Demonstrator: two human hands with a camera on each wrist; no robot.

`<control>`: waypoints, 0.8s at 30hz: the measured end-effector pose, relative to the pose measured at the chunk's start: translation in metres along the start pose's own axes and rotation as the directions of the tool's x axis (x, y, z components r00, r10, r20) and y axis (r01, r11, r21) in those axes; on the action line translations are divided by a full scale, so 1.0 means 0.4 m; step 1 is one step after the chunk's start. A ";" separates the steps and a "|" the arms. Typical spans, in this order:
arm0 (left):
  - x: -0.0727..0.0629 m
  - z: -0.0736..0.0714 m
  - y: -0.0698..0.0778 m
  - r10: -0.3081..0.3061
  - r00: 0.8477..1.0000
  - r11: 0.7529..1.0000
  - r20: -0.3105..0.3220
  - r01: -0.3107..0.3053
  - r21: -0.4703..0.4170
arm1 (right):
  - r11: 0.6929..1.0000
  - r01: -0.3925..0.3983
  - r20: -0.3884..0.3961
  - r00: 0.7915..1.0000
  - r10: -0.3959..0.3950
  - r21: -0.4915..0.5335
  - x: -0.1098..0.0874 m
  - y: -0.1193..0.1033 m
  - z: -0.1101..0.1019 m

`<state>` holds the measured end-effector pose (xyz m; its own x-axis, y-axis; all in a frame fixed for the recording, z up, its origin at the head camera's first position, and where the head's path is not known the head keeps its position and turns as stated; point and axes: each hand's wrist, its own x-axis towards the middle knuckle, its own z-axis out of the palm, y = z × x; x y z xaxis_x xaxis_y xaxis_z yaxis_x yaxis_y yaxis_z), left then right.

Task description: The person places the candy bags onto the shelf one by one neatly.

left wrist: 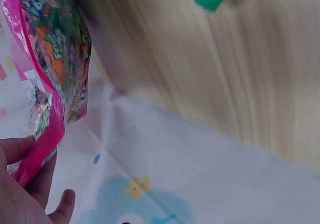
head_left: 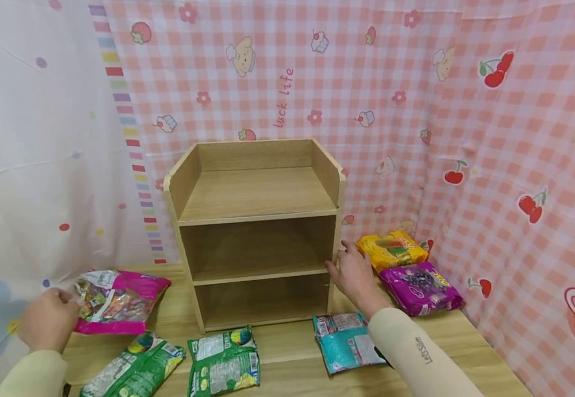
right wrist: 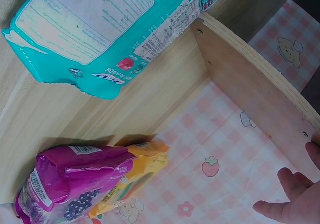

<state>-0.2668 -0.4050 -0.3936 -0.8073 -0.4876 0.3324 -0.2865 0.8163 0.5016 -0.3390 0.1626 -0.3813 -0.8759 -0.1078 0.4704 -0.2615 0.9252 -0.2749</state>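
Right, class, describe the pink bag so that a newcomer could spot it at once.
Start at the wooden shelf unit, centre of the head view. To its left, the left hand grips the pink bag. Its pink borders and clear panel of colourful pieces set it apart from the green packets nearby.

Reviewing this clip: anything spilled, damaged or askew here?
Nothing looks spilled or torn. Mildly askew: the left green snack bag lies slanted on the table, while the other green snack bag sits nearly square to the wooden shelf unit. Probably just casual placement.
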 end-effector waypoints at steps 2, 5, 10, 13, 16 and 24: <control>0.008 -0.016 0.006 0.005 1.000 1.000 -0.023 -0.005 0.011 | 1.000 0.005 -0.007 1.000 -0.005 0.004 0.001 -0.002 -0.001; 0.019 -0.037 0.015 0.070 0.993 0.997 -0.098 -0.066 0.047 | 1.000 0.011 -0.016 1.000 -0.011 0.004 0.002 -0.004 -0.002; 0.024 -0.043 0.043 0.298 0.916 0.951 -0.267 -0.260 0.169 | 1.000 0.004 -0.012 1.000 -0.004 0.010 0.004 -0.006 -0.005; 0.025 -0.028 0.065 0.540 0.752 0.842 -0.379 -0.474 0.258 | 1.000 0.005 -0.010 1.000 -0.004 0.011 0.004 -0.005 -0.006; 0.033 -0.005 0.092 0.756 0.466 0.642 -0.459 -0.666 0.380 | 1.000 0.002 -0.009 1.000 -0.002 0.010 0.004 -0.003 -0.007; -0.011 0.079 0.158 0.956 0.167 0.268 -0.243 -0.833 0.484 | 1.000 -0.019 -0.011 1.000 0.019 0.020 -0.003 0.002 -0.005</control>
<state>-0.2975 -0.3415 -0.3887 -0.2830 0.6235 0.7288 0.3463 0.7750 -0.5286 -0.3373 0.1644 -0.3803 -0.8760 -0.0858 0.4746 -0.2527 0.9198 -0.3002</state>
